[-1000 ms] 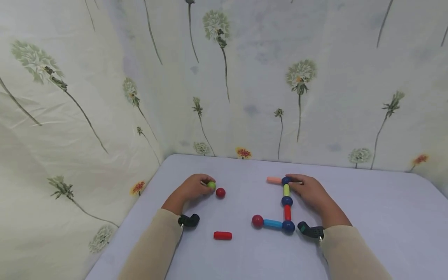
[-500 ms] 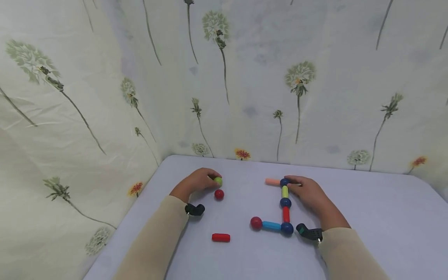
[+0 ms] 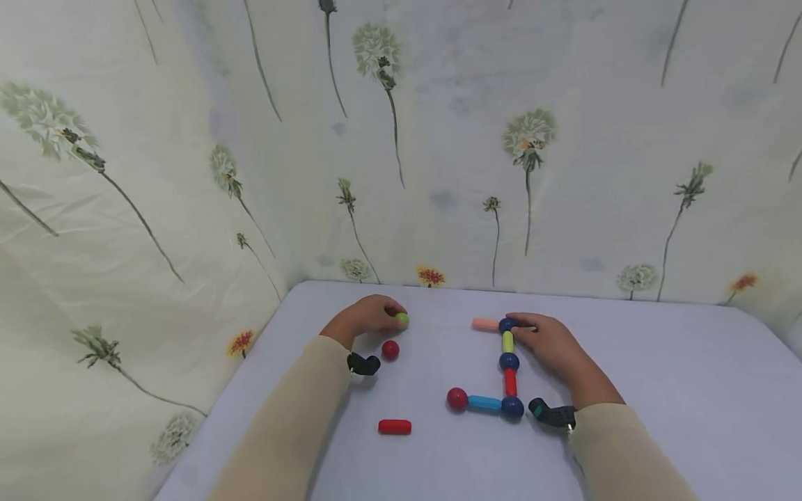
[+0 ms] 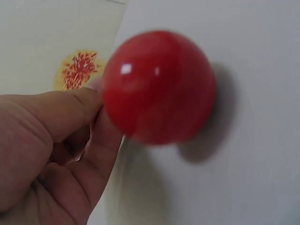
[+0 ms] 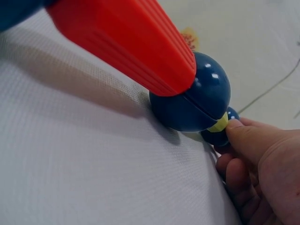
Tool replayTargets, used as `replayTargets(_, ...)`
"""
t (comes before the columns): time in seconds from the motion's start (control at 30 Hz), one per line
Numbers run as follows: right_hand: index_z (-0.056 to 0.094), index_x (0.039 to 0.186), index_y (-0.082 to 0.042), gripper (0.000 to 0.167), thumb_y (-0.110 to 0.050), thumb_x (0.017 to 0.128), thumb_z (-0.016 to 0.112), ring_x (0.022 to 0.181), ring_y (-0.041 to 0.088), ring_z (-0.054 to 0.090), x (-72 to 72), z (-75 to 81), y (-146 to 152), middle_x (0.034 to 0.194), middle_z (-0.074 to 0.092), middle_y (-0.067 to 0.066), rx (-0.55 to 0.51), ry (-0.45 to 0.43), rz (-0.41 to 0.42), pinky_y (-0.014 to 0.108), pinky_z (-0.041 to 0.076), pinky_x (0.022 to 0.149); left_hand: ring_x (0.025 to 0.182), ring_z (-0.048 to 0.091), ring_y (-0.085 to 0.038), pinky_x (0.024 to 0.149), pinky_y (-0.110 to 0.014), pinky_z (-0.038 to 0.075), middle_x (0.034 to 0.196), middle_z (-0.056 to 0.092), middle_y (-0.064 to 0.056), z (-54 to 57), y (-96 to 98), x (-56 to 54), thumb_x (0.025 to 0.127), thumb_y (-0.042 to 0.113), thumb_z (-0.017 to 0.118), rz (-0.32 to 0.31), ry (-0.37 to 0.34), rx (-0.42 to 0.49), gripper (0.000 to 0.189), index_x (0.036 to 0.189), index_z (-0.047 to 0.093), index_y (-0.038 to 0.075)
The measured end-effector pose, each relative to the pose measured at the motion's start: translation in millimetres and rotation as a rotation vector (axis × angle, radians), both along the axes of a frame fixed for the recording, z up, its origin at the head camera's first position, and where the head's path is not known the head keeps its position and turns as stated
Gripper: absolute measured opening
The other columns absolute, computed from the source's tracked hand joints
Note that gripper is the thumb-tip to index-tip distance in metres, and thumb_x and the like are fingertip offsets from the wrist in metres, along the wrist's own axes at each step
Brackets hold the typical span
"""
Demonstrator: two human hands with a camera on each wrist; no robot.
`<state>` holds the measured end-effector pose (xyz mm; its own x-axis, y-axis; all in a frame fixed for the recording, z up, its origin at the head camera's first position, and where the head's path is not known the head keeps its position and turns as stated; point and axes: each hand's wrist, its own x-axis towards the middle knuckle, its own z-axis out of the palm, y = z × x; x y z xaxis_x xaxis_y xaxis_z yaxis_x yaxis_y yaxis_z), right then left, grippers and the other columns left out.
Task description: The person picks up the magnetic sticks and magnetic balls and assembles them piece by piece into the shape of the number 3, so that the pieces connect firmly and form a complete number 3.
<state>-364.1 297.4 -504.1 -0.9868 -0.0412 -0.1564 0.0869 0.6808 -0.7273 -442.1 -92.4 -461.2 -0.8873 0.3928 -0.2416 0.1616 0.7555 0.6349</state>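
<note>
My left hand (image 3: 374,315) pinches a lime-green ball (image 3: 403,321) near the far side of the table. A loose red ball (image 3: 390,350) lies just nearer to me; in the left wrist view this red ball (image 4: 159,89) hides the green one. With thumb and fingers my right hand (image 3: 544,337) holds the far blue ball (image 3: 507,325) of a chain of magnetic balls and rods. From that ball a peach rod (image 3: 485,324) points left. A yellow-green rod (image 3: 507,342), blue ball (image 3: 509,362), red rod (image 3: 510,382) and corner blue ball (image 3: 512,407) run toward me.
From the corner, a light-blue rod (image 3: 485,403) leads left to a red end ball (image 3: 457,399). One loose red rod (image 3: 395,427) lies at the front middle of the white table (image 3: 677,390). A flower-printed cloth (image 3: 451,139) stands behind and at left.
My left hand has carried the green ball to the right and slightly farther back, past the loose red ball. My right hand stays at the chain's far blue ball.
</note>
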Motion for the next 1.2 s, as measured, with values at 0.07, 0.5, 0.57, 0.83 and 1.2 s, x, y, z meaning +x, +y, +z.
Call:
replayTargets(0.07,0.052,0.155,-0.029,0.049,-0.041,0.107,0.056,0.154,0.049,0.026,-0.5,0.3,-0.4,0.165,0.039,0.018,-0.002,-0.013,-0.007,0.072,0.031,0.116,0.106,0.062,-0.018,0.106,-0.042,0.049,0.115,0.072,0.004,0.9,7.9,-2.9,0.096,0.029,0.078,-0.023,0.011,-0.014,0.033,0.128,0.075,0.02)
replayTargets(0.5,0.053,0.154,-0.028,0.051,-0.046,0.107,0.057,0.148,0.047,0.038,0.7,-0.7,0.7,0.162,0.045,0.018,0.015,0.034,0.013,0.069,0.036,0.114,0.101,0.063,-0.015,0.097,-0.037,0.053,0.12,0.073,0.0,2.9,76.2,-0.9,0.096,0.022,0.078,-0.009,0.046,-0.103,0.031,0.126,0.077,0.018)
replayTargets(0.57,0.053,0.154,-0.028,0.051,-0.046,0.107,0.057,0.147,0.046,0.039,0.1,-1.4,1.0,0.161,0.045,0.017,0.018,0.034,0.008,0.069,0.036,0.114,0.099,0.063,-0.014,0.094,-0.035,0.053,0.118,0.073,0.001,0.4,86.9,1.2,0.095,0.022,0.079,0.011,0.052,-0.083,0.031,0.126,0.077,0.018)
replayTargets(0.83,0.052,0.155,-0.027,0.052,-0.046,0.107,0.057,0.151,0.048,0.034,0.1,-2.2,-1.4,0.161,0.046,0.016,0.033,0.031,-0.007,0.071,0.032,0.115,0.1,0.06,-0.013,0.094,-0.033,0.053,0.116,0.073,0.003,-14.1,113.2,9.0,0.096,0.025,0.077,0.065,0.055,0.017,0.032,0.128,0.076,0.022)
replayTargets(1.2,0.054,0.154,-0.029,0.052,-0.047,0.106,0.059,0.148,0.047,0.038,-0.2,-2.3,-0.5,0.161,0.047,0.016,0.042,0.037,-0.008,0.07,0.036,0.114,0.12,0.06,-0.016,0.111,-0.038,0.048,0.13,0.069,0.003,-16.6,133.3,22.3,0.099,0.022,0.073,0.088,0.088,0.045,0.035,0.134,0.072,0.023)
